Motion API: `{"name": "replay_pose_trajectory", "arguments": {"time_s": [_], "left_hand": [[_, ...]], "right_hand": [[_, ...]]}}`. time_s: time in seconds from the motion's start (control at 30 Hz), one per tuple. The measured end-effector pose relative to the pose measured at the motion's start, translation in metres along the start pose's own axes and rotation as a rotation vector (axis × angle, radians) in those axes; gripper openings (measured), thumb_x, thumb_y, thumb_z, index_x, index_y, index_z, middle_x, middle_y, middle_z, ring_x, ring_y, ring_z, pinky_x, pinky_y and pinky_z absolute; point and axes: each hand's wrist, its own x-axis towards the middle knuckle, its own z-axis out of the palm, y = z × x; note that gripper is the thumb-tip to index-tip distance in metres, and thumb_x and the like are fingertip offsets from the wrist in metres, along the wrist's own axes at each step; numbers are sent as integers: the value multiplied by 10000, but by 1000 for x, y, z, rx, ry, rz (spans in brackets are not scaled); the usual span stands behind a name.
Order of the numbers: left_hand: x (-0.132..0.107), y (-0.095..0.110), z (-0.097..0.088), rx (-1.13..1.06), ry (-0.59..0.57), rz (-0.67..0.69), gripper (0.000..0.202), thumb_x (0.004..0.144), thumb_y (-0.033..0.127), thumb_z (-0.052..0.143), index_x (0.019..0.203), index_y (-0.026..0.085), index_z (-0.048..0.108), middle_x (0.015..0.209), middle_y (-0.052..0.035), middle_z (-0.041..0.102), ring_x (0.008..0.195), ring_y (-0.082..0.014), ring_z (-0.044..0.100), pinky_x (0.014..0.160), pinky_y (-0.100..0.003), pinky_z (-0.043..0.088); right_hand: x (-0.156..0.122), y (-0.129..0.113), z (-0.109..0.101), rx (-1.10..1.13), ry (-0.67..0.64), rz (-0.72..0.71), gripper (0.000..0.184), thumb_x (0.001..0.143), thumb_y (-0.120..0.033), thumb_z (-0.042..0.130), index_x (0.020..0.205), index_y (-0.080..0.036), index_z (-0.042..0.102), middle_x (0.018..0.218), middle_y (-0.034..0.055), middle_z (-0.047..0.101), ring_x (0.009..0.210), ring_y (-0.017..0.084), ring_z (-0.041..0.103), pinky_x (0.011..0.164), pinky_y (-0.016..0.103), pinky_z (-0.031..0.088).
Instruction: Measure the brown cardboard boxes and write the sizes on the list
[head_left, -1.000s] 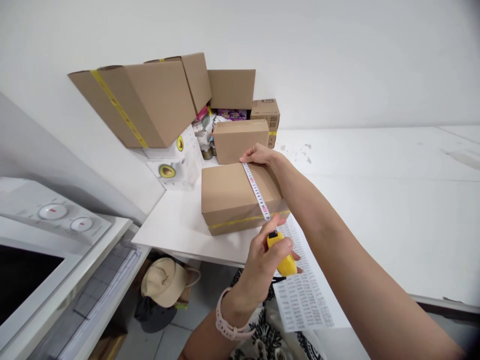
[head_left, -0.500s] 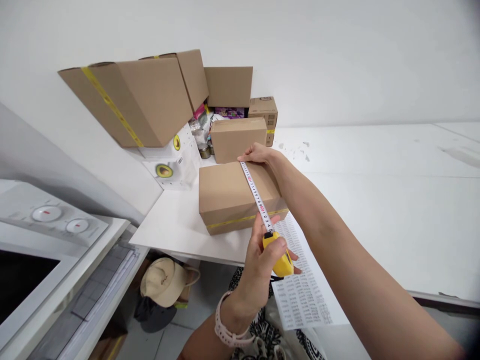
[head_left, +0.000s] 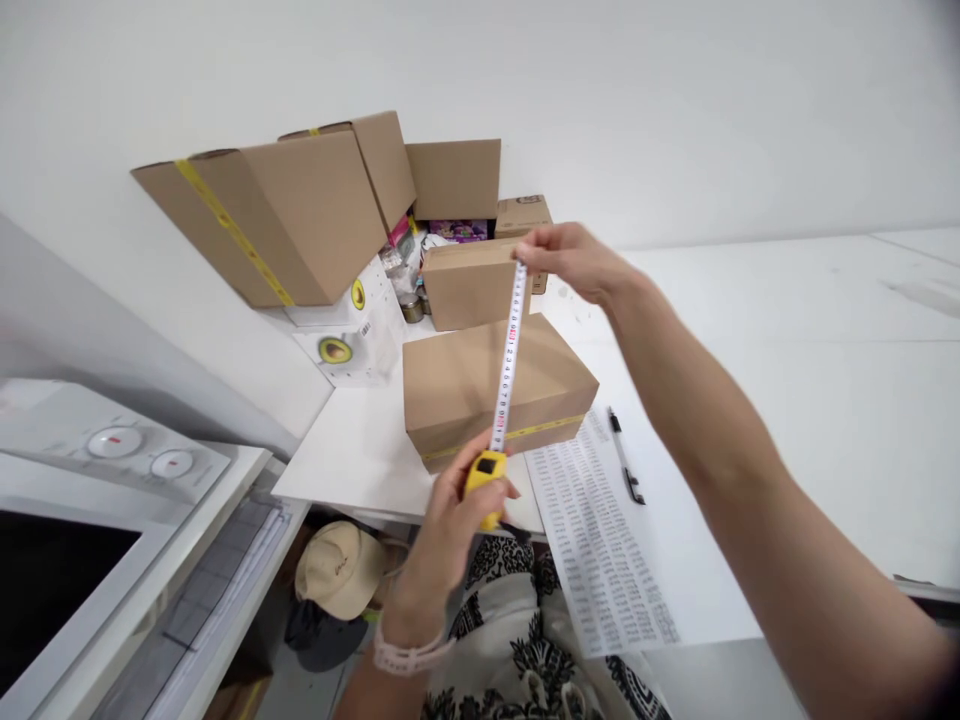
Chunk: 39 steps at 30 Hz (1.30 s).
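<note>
My left hand is closed round the yellow case of a tape measure, in front of the near cardboard box. Between the thumb and fingers of my right hand is the free end of the tape's white blade, which stretches straight between both hands. The blade is raised above the cardboard box, crossing in front of its top. This box is closed, with yellow tape along its front side. Beside it lie a printed sheet with columns of text and a black-and-clear pen.
Behind stands another closed box, near small jars and packets. Large cardboard boxes rest on white avocado-printed boxes at the left. A microwave is at lower left. Caps lie below the white table.
Both hands have lifted the tape measure off the box top. My right hand rose and moved right; my left hand shifted left. The pen now shows.
</note>
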Motion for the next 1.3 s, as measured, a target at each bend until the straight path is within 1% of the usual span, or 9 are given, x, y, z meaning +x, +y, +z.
{"name": "replay_pose_trajectory", "arguments": {"time_s": [0.17,0.27,0.37,0.5,0.6,0.7,0.87,1.13,1.3], "left_hand": [[-23,14,-71,293,-74,-22,490,778,371,751,1236,208,692,989,-72,687,723,-156,537,612,-240,434],[-39,-4,-79,346,-144,-116,456,770,377,760,1193,218,703,916,-53,673,754,-174,541,648,-251,424],[-53,-36,-66,264,-227,-189,464,779,394,748,1200,210,689,839,-41,653,703,-158,518,626,-250,409],[-66,-54,-55,89,-69,-70,441,788,425,733,1168,207,681,903,-76,685,680,-164,544,571,-262,427],[-63,-44,-62,98,224,100,487,756,383,763,1201,215,661,921,-80,714,684,-176,590,574,-271,473],[-44,-31,-74,155,421,195,528,714,333,783,1207,198,650,844,-47,708,681,-176,624,588,-268,505],[-4,-22,-80,94,357,170,488,678,355,762,1102,150,636,777,-28,679,708,-195,668,549,-257,503],[11,46,-82,11,277,289,399,641,321,745,989,146,657,893,-61,708,647,-194,689,475,-247,489],[27,69,-74,22,303,300,363,627,313,741,933,138,658,826,-25,675,588,-180,680,442,-243,481]], "right_hand": [[-103,1,-22,-31,57,-85,322,818,-549,731,934,-250,754,892,60,715,854,218,634,817,407,537],[-160,19,-18,-49,27,-18,321,841,-575,697,944,-280,771,903,70,734,828,228,653,768,417,550],[-181,32,-10,-6,14,35,339,843,-610,680,966,-306,768,919,68,740,876,245,673,786,426,565],[-177,42,-1,79,165,18,424,868,-666,610,1043,-301,736,987,73,730,978,258,681,902,464,563],[-173,64,3,84,356,71,392,869,-633,625,989,-266,691,1035,78,718,1029,255,667,942,472,544],[-174,97,7,55,420,212,410,813,-616,689,970,-242,629,1114,91,702,1072,258,647,970,482,513],[-178,121,20,136,229,335,543,738,-671,717,1024,-232,575,1090,99,701,1041,261,650,929,464,507],[-155,75,11,-5,275,167,470,771,-566,740,1060,-233,576,1002,64,664,821,204,618,744,391,542],[-131,66,9,-46,263,236,469,791,-567,712,1077,-224,568,1031,82,655,795,208,626,642,367,552]]}}
